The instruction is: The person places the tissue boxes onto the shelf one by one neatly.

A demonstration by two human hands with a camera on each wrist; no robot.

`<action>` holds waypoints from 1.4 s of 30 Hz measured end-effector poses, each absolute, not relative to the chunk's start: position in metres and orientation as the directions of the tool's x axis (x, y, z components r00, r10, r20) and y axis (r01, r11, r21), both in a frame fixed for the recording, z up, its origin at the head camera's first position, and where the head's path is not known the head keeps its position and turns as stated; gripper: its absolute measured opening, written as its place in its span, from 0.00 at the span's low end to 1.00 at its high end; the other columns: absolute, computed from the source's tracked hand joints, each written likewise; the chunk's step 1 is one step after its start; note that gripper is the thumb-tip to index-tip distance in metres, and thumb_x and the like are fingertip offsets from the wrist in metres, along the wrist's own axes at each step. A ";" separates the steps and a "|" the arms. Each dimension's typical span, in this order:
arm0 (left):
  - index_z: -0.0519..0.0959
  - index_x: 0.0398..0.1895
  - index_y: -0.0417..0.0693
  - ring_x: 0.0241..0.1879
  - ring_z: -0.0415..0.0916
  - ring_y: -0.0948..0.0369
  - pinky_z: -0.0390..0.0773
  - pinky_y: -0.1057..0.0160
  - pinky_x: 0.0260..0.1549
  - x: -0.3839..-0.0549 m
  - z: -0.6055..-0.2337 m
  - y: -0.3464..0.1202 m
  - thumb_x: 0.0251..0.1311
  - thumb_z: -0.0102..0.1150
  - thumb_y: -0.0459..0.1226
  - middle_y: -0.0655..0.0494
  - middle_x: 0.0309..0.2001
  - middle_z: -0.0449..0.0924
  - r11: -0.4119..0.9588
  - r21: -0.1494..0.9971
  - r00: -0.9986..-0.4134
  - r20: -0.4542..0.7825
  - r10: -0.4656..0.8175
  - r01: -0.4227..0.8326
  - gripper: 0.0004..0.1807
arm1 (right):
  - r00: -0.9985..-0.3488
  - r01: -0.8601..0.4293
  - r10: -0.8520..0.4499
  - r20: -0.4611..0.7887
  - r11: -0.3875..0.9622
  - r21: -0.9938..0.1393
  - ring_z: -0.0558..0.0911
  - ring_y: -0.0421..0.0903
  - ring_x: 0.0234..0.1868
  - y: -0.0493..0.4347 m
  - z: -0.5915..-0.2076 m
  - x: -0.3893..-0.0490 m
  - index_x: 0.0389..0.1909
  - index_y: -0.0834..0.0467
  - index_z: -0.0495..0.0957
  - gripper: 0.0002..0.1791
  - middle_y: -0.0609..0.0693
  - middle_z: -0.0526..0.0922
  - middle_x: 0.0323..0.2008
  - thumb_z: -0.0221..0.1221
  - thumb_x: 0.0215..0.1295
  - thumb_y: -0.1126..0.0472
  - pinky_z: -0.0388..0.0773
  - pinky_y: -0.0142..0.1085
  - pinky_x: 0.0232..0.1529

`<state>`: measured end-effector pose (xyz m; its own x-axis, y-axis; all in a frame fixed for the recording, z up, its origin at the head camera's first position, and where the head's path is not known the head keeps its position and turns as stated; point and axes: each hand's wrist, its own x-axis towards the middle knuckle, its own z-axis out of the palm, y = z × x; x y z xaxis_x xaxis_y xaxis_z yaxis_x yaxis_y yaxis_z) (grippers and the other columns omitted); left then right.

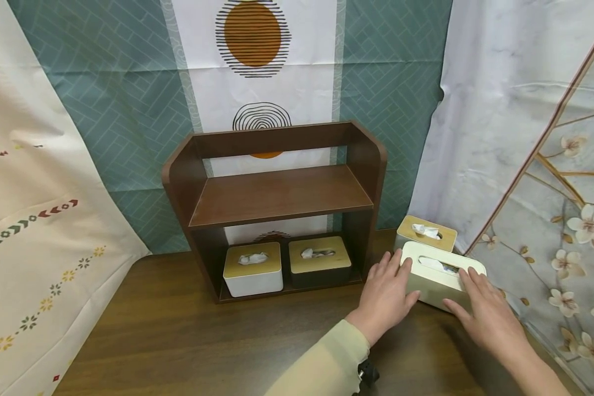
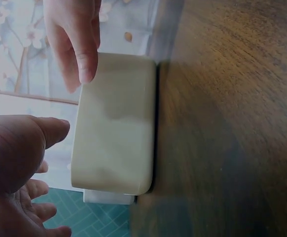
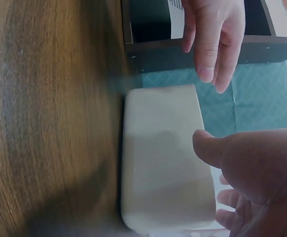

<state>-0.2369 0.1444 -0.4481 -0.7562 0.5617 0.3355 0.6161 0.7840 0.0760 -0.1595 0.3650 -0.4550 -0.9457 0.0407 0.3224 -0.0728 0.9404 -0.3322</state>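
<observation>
A cream tissue box (image 1: 433, 289) with an oval slot in its lid rests on the table at the right. My left hand (image 1: 383, 294) reaches beside its left end, fingers extended and thumb spread. At the opposite end is my right hand (image 1: 492, 319), its fingertips right at the lid's edge. Both thumbs point inward along the front. In the left wrist view a gap shows between the left thumb (image 2: 54, 131) and the box (image 2: 114, 123). The right thumb (image 3: 207, 145) overlaps the box's upper edge in the right wrist view.
A grey tissue box with a wooden lid (image 1: 428, 234) stands just behind. The brown two-tier shelf (image 1: 282, 195) holds a white tissue box (image 1: 254, 280) and a dark one (image 1: 322, 275) on its lower level. Patterned cloth (image 1: 549, 220) hangs close on the right.
</observation>
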 end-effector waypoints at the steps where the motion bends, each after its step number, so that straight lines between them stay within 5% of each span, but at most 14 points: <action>1: 0.66 0.87 0.60 0.85 0.57 0.55 0.66 0.54 0.78 -0.237 -0.448 0.146 0.79 0.58 0.62 0.56 0.87 0.59 0.787 0.076 -0.759 0.332 0.559 0.613 0.39 | -0.944 -0.074 0.040 0.326 0.941 -0.330 0.55 0.85 0.78 0.366 -0.456 -0.159 0.81 0.77 0.58 0.46 0.83 0.57 0.78 0.67 0.80 0.52 0.49 0.78 0.75; 42: 0.67 0.86 0.63 0.83 0.61 0.55 0.68 0.55 0.76 -0.248 -0.465 0.164 0.77 0.64 0.60 0.60 0.86 0.60 0.803 0.063 -0.781 0.288 0.554 0.592 0.39 | -0.939 -0.106 0.002 0.345 0.950 -0.293 0.56 0.83 0.78 0.380 -0.467 -0.161 0.80 0.73 0.62 0.45 0.83 0.61 0.76 0.72 0.75 0.54 0.49 0.76 0.77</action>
